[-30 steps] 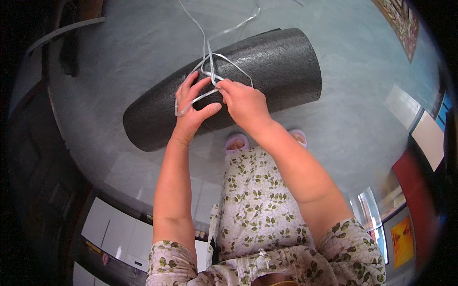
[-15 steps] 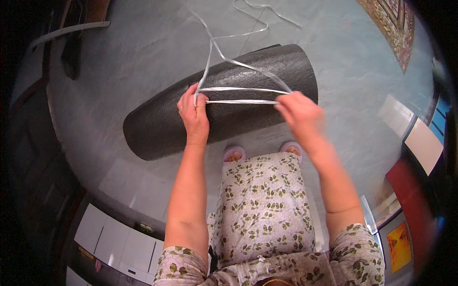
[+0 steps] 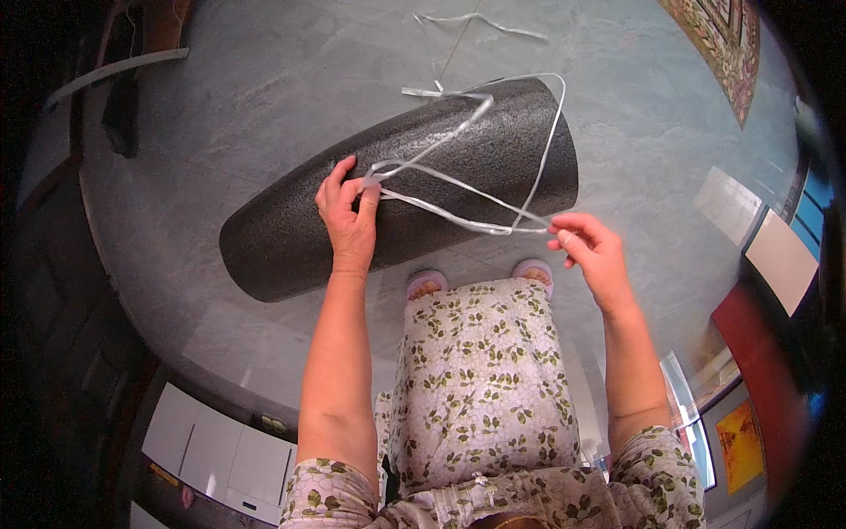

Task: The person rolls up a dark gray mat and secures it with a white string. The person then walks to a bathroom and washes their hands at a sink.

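A dark grey rolled mat (image 3: pixel 286 231) with a pebbled surface lies slantwise on the floor in front of my feet. White plastic string (image 3: pixel 480 228) loops loosely over its upper side. My left hand (image 3: pixel 349 212) is over the middle of the roll, thumb and forefinger pinched on the string where several strands meet. Off the roll's near right side, my right hand (image 3: pixel 592 251) pinches another part of the string between thumb and fingertips. Between the hands run slack strands, and one wide loop arches over the roll's right end.
Another length of white string (image 3: pixel 480 18) lies on the grey floor beyond the roll. My feet in pink slippers (image 3: pixel 426 284) stand just this side of it. A patterned rug (image 3: pixel 727 53) is at the far right, white cabinets (image 3: pixel 211 448) at the lower left.
My right hand has moved right and toward me, drawing its string off the roll's near side. The two taut strands now hang slack and looped. My left hand stays nearly in place.
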A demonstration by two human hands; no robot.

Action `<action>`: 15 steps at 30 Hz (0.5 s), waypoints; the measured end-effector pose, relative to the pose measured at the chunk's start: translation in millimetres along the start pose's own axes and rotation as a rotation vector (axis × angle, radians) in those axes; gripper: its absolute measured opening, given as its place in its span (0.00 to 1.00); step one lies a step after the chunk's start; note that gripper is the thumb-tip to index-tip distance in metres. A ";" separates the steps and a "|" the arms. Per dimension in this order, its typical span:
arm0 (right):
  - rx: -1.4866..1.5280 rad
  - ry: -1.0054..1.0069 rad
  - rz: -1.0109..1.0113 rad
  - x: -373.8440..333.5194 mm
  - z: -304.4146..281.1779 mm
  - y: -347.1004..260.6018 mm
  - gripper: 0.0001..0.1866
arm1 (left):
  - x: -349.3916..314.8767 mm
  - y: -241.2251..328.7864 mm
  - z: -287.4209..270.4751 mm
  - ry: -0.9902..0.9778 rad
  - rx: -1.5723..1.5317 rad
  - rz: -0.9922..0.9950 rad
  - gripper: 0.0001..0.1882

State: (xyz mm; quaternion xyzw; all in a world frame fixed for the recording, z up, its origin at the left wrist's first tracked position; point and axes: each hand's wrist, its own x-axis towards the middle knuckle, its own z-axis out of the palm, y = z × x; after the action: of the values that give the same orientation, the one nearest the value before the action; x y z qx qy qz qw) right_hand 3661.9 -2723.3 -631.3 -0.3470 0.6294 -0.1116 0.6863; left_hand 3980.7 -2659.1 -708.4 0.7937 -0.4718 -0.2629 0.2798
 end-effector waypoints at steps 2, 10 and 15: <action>-0.088 0.209 -0.101 -0.9 -6.2 14.7 0.09 | -1.7 4.7 0.1 -0.023 0.028 -0.001 0.04; -0.561 0.451 -0.723 73.5 40.4 -53.8 0.08 | -10.7 1.1 -4.0 -0.034 0.069 0.028 0.07; -1.012 0.241 -0.499 123.0 113.1 -101.9 0.25 | -19.0 4.6 -6.0 -0.029 0.067 0.032 0.07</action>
State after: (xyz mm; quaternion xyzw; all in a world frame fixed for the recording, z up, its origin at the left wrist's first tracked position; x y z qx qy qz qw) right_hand 3819.7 -2832.7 -669.0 -0.7549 0.5773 0.0058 0.3112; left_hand 3974.1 -2642.7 -698.0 0.7911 -0.4970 -0.2540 0.2502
